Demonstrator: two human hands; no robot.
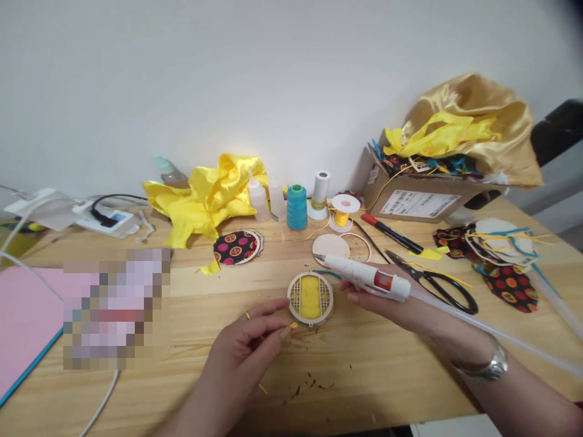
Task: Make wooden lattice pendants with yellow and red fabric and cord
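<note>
Spotting a pink sheet (34, 315) well left of our left hand (248, 349); yellow cloth (209, 197) lies beyond that hand. We pinch a thin yellow cord (294, 326) between left thumb and fingertip. Just right of the pinch, the round frame (310, 298) with yellow padding lies flat on the table (182, 340). Right hand (376, 305): fingers curled under the white glue gun (364, 275), nozzle pointing left, beyond the frame. Black-handled scissors (439, 285) lie open right of that grip.

Scissors (437, 285) right of the round frame (311, 297), thread cone (297, 207) behind.
</note>
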